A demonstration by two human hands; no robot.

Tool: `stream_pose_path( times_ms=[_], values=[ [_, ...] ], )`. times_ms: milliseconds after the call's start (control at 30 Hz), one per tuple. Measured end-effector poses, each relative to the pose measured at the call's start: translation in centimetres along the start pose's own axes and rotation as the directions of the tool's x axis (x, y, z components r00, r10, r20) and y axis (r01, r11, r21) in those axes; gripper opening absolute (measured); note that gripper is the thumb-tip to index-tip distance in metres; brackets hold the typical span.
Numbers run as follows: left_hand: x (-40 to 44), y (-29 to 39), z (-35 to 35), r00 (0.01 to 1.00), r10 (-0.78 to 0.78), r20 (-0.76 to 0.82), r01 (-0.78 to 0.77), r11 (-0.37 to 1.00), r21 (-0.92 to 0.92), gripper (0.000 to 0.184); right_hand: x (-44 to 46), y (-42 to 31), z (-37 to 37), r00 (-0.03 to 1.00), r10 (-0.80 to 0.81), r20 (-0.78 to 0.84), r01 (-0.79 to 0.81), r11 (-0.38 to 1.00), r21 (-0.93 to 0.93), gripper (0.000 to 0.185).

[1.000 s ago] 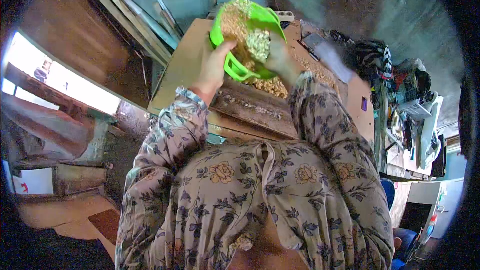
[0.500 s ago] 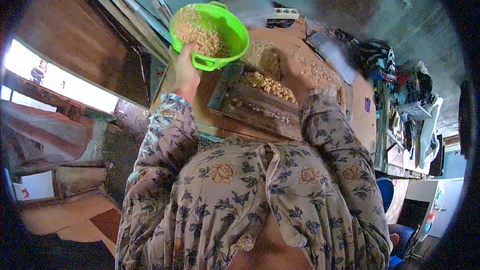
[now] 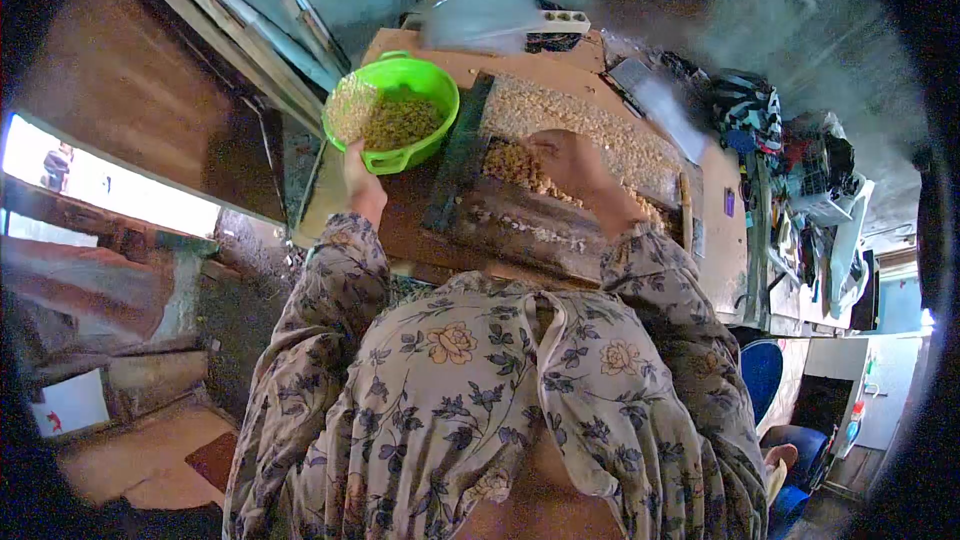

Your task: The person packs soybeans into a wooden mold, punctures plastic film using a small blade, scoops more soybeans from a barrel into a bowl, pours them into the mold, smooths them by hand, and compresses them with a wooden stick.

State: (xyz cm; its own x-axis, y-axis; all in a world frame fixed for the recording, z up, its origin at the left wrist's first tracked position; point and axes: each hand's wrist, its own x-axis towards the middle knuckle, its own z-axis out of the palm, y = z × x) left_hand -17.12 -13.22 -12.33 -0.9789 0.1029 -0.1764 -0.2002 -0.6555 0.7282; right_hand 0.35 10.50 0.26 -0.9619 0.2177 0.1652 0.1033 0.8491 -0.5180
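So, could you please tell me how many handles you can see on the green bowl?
2: on the green bowl, the far handle on its far rim and the near handle beside the left hand, which hides a little rim.

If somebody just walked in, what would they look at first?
Probably the bright green bowl, held by the left hand above the table's left side. Next, the pale bits spread in the wooden tray, where the right hand is. Then the glaring white opening at the picture's left edge.
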Motion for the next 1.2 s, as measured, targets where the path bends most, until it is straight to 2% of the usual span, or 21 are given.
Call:
stream_pose_path(
  times_ms=[33, 100, 167, 200, 267, 300, 333, 400, 467, 500, 567, 600, 633, 700, 733, 867, 933, 1033, 1100, 1133, 1200],
  values=[
    [0.2, -0.3, -0.4, 0.995, 0.083, 0.056, -0.084, 0.996, 0.023, 0.036, -0.5, 0.1, -0.1, 0.999, -0.051, -0.005, 0.05, 0.997, -0.054, 0.024],
    [0.2, -0.8, -1.0, 1.0, 0.028, -0.003, -0.028, 0.997, 0.066, 0.039, -0.7, 0.4, 0.0, 0.995, -0.098, -0.01, 0.096, 0.989, -0.109, 0.026],
    [-0.3, -1.3, -1.9, 0.954, 0.278, 0.11, -0.29, 0.773, 0.564, 0.045, -0.6, 0.9, 0.8, 0.992, -0.089, 0.092, 0.093, 0.995, -0.041, 0.027],
    [-0.9, -0.7, -1.1, 0.954, 0.275, 0.115, -0.291, 0.773, 0.564, 0.045, -0.4, 0.8, 1.1, 0.993, -0.085, 0.088, 0.089, 0.995, -0.041, 0.027],
    [-2.7, 1.2, 1.4, 0.962, 0.113, -0.248, 0.088, 0.731, 0.676, 0.047, 0.2, 0.5, 2.1, 0.994, -0.114, 0.002, 0.113, 0.988, -0.105, 0.026],
    [-1.6, 0.2, -0.1, 0.963, 0.115, -0.244, 0.085, 0.729, 0.679, 0.047, 0.5, 0.8, 2.5, 0.994, -0.112, -0.002, 0.112, 0.988, -0.103, 0.026],
    [0.5, -1.6, -2.8, 0.931, 0.365, -0.021, -0.207, 0.575, 0.792, 0.046, 1.0, 1.1, 3.0, 0.988, -0.157, -0.002, 0.156, 0.983, -0.099, 0.024],
    [0.7, -1.9, -3.7, 0.802, 0.549, 0.235, -0.47, 0.339, 0.815, 0.045, 1.9, 1.2, 3.6, 0.98, -0.197, -0.006, 0.196, 0.976, -0.095, 0.023],
    [-0.2, -1.8, -4.6, 0.726, 0.618, 0.303, -0.4, 0.02, 0.916, 0.039, 2.9, 1.0, 3.9, 0.965, -0.257, 0.043, 0.26, 0.958, -0.117, 0.023],
    [0.1, -2.3, -5.7, 0.725, 0.617, 0.307, -0.402, 0.017, 0.916, 0.039, 3.4, 1.4, 4.4, 0.966, -0.256, 0.04, 0.259, 0.959, -0.115, 0.023],
    [1.2, -4.1, -8.6, 0.586, 0.631, 0.508, -0.46, -0.257, 0.85, 0.033, 4.1, 2.2, 5.4, 0.995, -0.038, 0.097, 0.048, 0.994, -0.099, 0.023],
    [1.2, -4.0, -8.5, 0.582, 0.61, 0.538, -0.457, -0.302, 0.837, 0.03, 3.9, 1.5, 5.1, 0.994, -0.041, 0.097, 0.05, 0.994, -0.097, 0.023],
    [0.4, -3.1, -7.5, 0.581, 0.611, 0.537, -0.455, -0.303, 0.837, 0.03, 3.3, 0.2, 4.3, 0.992, -0.056, 0.116, 0.068, 0.993, -0.1, 0.024],
    [-1.1, -1.7, -5.5, 0.733, 0.541, 0.412, -0.441, -0.083, 0.894, 0.028, 2.6, -1.1, 3.3, 0.988, -0.075, 0.136, 0.09, 0.99, -0.105, 0.026],
    [-1.1, -1.9, -5.5, 0.735, 0.541, 0.41, -0.439, -0.082, 0.895, 0.028, 2.3, -1.3, 3.1, 0.978, -0.131, 0.165, 0.157, 0.975, -0.156, 0.028],
    [-0.8, -2.0, -5.5, 0.714, 0.553, 0.431, -0.398, -0.186, 0.898, 0.03, 1.0, -1.0, 3.4, 0.941, -0.279, 0.19, 0.304, 0.945, -0.122, 0.032],
    [-0.8, -2.0, -5.4, 0.698, 0.54, 0.471, -0.416, -0.229, 0.88, 0.031, 0.3, -0.8, 4.1, 0.953, -0.261, 0.152, 0.287, 0.939, -0.189, 0.03],
    [-0.9, -2.6, -5.4, 0.805, 0.485, 0.341, -0.281, -0.195, 0.94, 0.035, -0.1, -1.1, 4.4, 0.948, -0.316, 0.025, 0.314, 0.924, -0.217, 0.029],
    [0.1, -3.6, -6.4, 0.745, 0.576, 0.335, -0.298, -0.161, 0.941, 0.039, 0.0, -1.4, 4.9, 0.924, -0.375, -0.073, 0.357, 0.915, -0.188, 0.029],
    [0.1, -3.4, -7.0, 0.698, 0.523, 0.488, -0.378, -0.309, 0.873, 0.041, 0.0, -1.5, 5.3, 0.905, -0.422, -0.06, 0.388, 0.874, -0.291, 0.028],
    [0.4, -3.0, -7.0, 0.676, 0.521, 0.522, -0.38, -0.36, 0.852, 0.041, 0.0, -1.3, 5.4, 0.893, -0.447, -0.051, 0.392, 0.83, -0.396, 0.027]
  ],
)
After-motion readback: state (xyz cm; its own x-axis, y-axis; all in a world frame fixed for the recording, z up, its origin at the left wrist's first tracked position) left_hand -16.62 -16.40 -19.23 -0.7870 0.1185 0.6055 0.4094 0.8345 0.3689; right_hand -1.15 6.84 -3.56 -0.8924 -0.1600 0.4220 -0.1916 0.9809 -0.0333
